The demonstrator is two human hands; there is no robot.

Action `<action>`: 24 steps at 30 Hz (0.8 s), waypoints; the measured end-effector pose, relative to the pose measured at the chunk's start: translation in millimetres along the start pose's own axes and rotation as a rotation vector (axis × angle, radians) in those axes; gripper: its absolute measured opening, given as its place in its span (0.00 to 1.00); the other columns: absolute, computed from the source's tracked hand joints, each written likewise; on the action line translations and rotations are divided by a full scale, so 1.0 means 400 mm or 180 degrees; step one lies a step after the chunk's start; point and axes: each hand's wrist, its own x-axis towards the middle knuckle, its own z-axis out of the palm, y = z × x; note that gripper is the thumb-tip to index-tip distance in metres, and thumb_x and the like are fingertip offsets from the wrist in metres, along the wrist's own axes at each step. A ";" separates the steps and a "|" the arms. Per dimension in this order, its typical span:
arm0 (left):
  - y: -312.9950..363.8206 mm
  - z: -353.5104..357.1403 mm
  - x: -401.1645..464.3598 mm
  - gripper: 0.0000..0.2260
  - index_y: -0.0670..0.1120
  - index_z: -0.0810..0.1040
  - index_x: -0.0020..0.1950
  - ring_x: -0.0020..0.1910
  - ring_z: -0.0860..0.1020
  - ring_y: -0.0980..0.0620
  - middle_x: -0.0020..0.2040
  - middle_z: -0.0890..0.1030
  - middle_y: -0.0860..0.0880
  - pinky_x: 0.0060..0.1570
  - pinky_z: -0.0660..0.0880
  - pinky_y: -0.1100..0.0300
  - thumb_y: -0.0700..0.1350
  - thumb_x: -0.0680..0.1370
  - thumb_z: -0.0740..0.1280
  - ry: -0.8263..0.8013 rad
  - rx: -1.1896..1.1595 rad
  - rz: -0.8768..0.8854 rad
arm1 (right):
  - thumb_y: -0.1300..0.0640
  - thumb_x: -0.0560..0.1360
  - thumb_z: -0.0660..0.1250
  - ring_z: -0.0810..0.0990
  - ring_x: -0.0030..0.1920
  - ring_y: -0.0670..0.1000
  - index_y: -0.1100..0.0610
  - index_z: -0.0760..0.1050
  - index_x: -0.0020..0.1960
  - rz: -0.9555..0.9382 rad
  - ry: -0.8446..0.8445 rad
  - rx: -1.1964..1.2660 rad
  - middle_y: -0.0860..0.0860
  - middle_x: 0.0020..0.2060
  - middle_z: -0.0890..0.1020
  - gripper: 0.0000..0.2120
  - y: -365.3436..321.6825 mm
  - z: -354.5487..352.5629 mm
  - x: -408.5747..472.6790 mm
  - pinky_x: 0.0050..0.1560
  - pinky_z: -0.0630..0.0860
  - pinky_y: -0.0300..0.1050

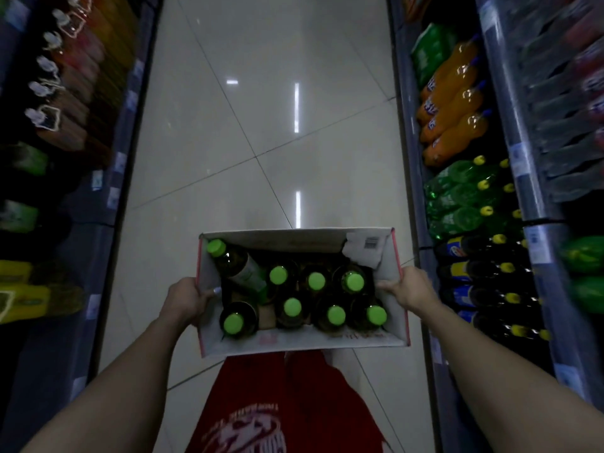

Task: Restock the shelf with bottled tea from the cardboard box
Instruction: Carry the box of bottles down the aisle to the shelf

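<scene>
I hold an open white cardboard box in front of my waist, above the aisle floor. My left hand grips its left wall, thumb inside. My right hand grips its right wall. Inside stand several dark tea bottles with light green caps. One more tea bottle lies tilted across the back left corner. The shelf on the left holds dim rows of bottles. The shelf on the right holds soda bottles.
A pale tiled aisle floor runs ahead between the two shelf units. On the right are orange soda bottles, green ones and dark ones with yellow caps. Yellow packs sit low on the left. My red shirt shows below the box.
</scene>
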 end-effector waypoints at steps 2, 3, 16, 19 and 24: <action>0.021 -0.044 -0.011 0.18 0.34 0.79 0.52 0.46 0.82 0.36 0.48 0.82 0.32 0.44 0.78 0.51 0.49 0.74 0.69 -0.0096 -0.0074 -0.0011 | 0.48 0.68 0.74 0.81 0.47 0.59 0.65 0.78 0.50 0.0020 0.0037 -0.0065 0.63 0.48 0.81 0.21 -0.015 -0.031 -0.020 0.45 0.78 0.49; 0.033 -0.063 -0.014 0.18 0.33 0.78 0.52 0.45 0.82 0.37 0.48 0.82 0.32 0.43 0.79 0.51 0.49 0.74 0.69 -0.0146 -0.0093 -0.0031 | 0.48 0.67 0.74 0.81 0.46 0.59 0.65 0.78 0.49 0.0048 0.0033 -0.0104 0.63 0.47 0.82 0.21 -0.022 -0.042 -0.028 0.46 0.79 0.51; 0.183 -0.365 0.142 0.19 0.34 0.77 0.54 0.45 0.82 0.35 0.51 0.81 0.32 0.41 0.81 0.44 0.48 0.73 0.70 -0.0106 -0.0081 0.0252 | 0.49 0.67 0.74 0.82 0.45 0.60 0.65 0.80 0.48 0.0168 0.0364 0.0206 0.63 0.45 0.83 0.20 -0.264 -0.138 0.010 0.46 0.80 0.51; 0.242 -0.436 0.196 0.19 0.34 0.76 0.55 0.46 0.81 0.35 0.52 0.81 0.32 0.42 0.81 0.46 0.48 0.73 0.70 -0.0064 -0.0086 0.0380 | 0.49 0.67 0.74 0.81 0.45 0.61 0.66 0.79 0.48 0.0205 0.0445 0.0287 0.63 0.45 0.83 0.21 -0.337 -0.177 0.047 0.43 0.78 0.49; 0.341 -0.532 0.306 0.19 0.33 0.74 0.56 0.45 0.81 0.33 0.51 0.80 0.32 0.38 0.81 0.43 0.45 0.74 0.70 -0.0153 -0.0128 0.0430 | 0.49 0.68 0.74 0.81 0.42 0.59 0.65 0.78 0.45 0.0367 0.0387 0.0437 0.62 0.44 0.82 0.18 -0.432 -0.207 0.136 0.39 0.74 0.45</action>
